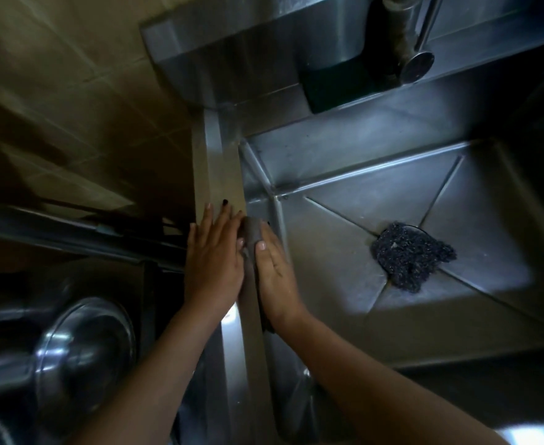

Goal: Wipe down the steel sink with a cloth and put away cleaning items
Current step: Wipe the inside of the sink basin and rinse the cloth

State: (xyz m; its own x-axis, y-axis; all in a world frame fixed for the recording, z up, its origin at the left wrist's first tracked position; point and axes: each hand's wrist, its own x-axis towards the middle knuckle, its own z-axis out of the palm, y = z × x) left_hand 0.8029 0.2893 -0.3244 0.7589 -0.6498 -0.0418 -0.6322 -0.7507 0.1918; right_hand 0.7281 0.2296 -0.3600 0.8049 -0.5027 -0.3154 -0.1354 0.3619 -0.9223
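Observation:
The steel sink (344, 239) fills the right half of the view. A dark brownish cloth (251, 236) hangs over its left rim (228, 175). My left hand (211, 258) lies flat on the rim, fingers straight, touching the cloth's left side. My right hand (275, 274) presses the cloth against the inner side of the rim, its thumb over the cloth's top. A dark steel-wool scrubber (408, 255) lies on the sink floor over the drain.
A tap spout (405, 36) reaches over the back of the sink, with a dark object (334, 85) on the back ledge. Steel bowls or pots (81, 351) sit low on the left. Tiled floor (65, 91) shows at upper left.

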